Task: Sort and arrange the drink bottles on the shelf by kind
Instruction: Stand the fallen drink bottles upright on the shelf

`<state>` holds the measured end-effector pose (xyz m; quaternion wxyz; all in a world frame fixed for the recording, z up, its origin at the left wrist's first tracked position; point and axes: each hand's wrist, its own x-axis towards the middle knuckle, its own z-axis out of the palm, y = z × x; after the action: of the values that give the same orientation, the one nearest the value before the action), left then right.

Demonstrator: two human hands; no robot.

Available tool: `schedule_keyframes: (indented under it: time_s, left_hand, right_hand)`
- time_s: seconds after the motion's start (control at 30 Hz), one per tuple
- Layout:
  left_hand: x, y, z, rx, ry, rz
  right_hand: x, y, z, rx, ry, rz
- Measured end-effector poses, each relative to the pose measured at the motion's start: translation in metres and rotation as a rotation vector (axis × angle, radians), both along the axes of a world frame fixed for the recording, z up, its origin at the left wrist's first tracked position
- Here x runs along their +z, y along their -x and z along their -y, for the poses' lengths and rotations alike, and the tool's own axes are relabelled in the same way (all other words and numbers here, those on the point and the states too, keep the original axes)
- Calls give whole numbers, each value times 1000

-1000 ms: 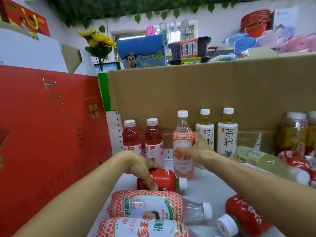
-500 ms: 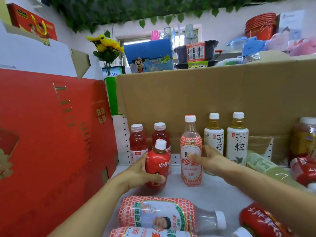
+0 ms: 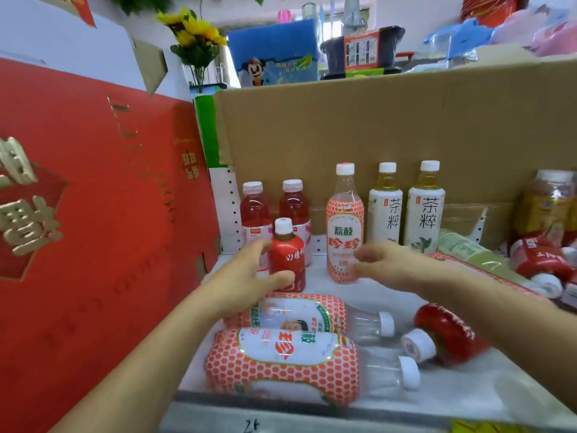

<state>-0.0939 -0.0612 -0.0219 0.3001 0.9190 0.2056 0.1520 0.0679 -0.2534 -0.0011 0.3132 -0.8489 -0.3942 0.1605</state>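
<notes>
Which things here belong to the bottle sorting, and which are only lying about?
Job: red bottle in the left hand; upright lychee bottle beside the right hand; tea bottles; pink drinks; lying dotted bottles.
Lying about: sunflowers; red gift box; blue cartoon box; black tub.

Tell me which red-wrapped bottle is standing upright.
The red-wrapped bottle that the left hand grips, in front of the two pink drinks. The other red-wrapped ones lie on their sides, front right and far right.
</notes>
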Motion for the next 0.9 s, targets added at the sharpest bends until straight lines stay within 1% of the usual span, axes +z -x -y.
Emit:
schedule_keyframes:
  time_s: [0.07, 0.17, 0.23, 0.3, 0.37, 0.43, 0.5, 0.53, 0.6, 0.67, 0.8, 0.9]
  left_hand:
    - [4, 27, 32, -81, -119, 3]
    - [0, 54, 61, -178, -187, -107]
    - [-8, 62, 67, -190, -273, -165]
    - [-17, 65, 70, -180, -397, -205]
    - [-22, 66, 73, -173, -498, -219]
    - [-25, 67, 75, -156, -556, -217]
    - [-29, 69, 74, -153, -549, -183]
    - [-30, 70, 73, -152, -526, -159]
    - [-33, 73, 72, -132, -472, -114]
    - [-34, 73, 73, -101, -461, -100]
    - [-30, 70, 77, -73, -503, -149]
    - [-27, 68, 78, -54, -530, -191]
  right_hand:
    - [-1, 7, 13, 158, 104, 104]
    - [0, 15, 26, 337, 282, 74]
    - [0, 21, 29, 381, 329, 101]
    - [-5, 24, 28, 404, 316, 154]
    - [-7, 25, 27, 401, 307, 210]
    - [-5, 25, 28, 384, 300, 275]
    - [0, 22, 33, 374, 254, 316]
    - [5, 20, 36, 370, 219, 307]
    - [19, 15, 46, 338, 158, 234]
    - [36, 12, 55, 273, 76, 178]
    - [63, 5, 53, 143, -199, 146]
    - [77, 3, 38, 131, -274, 98]
